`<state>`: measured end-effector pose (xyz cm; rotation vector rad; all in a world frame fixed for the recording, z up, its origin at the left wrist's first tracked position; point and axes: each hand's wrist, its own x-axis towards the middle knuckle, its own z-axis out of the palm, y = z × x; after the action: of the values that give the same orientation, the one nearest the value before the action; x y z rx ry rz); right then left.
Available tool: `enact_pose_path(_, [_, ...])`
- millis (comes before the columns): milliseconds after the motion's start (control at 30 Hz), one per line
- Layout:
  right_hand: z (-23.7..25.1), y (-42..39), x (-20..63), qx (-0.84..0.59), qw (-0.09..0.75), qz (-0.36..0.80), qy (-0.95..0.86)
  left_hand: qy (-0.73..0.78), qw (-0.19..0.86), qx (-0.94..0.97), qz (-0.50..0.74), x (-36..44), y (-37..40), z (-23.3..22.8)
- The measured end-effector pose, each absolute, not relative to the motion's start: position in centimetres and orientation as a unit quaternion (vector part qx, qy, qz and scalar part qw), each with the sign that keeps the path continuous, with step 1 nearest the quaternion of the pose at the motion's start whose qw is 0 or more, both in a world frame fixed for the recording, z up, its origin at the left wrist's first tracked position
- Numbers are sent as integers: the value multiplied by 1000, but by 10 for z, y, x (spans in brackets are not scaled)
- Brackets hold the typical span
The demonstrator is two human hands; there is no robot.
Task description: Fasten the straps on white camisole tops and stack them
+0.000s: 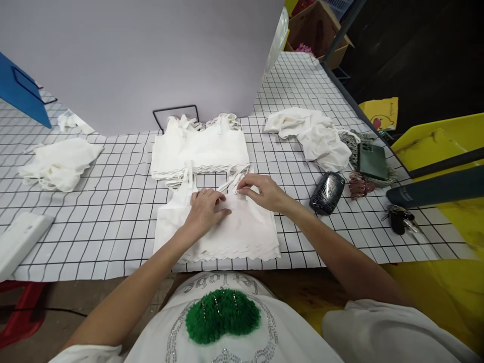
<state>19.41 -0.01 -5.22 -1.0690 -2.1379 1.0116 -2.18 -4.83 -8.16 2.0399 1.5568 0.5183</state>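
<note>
A white strappy top (242, 232) with a scalloped hem lies flat on the grid-patterned table (113, 222) right in front of me. My left hand (206, 207) presses down on its upper middle, fingers resting on the fabric. My right hand (260, 191) pinches the top's thin white strap (231, 182) near the upper edge. Just beyond it sits a stack of similar folded white tops (198, 148).
Crumpled white garments lie at the left (58, 164) and right (313, 133). A dark glossy pouch (327, 192), a green phone (372, 160) and keys (399, 219) sit at the right. A grey backdrop board (151, 55) stands behind. Yellow bins (442, 146) flank the right edge.
</note>
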Motion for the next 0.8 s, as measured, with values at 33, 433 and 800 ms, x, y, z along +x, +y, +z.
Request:
enact_pose_path(33, [-55,2,195,-392,266,369,-800,575,264,752,187,-21,-48,-82])
enact_pose_path(433, [-46,6,191,-307,84,326,-890,530,353,720,276,-17,-47,-90])
enact_pose_path(800, [-29,15,179,-213,-6,296,-931,514,357,736,257,-18,-46,-87])
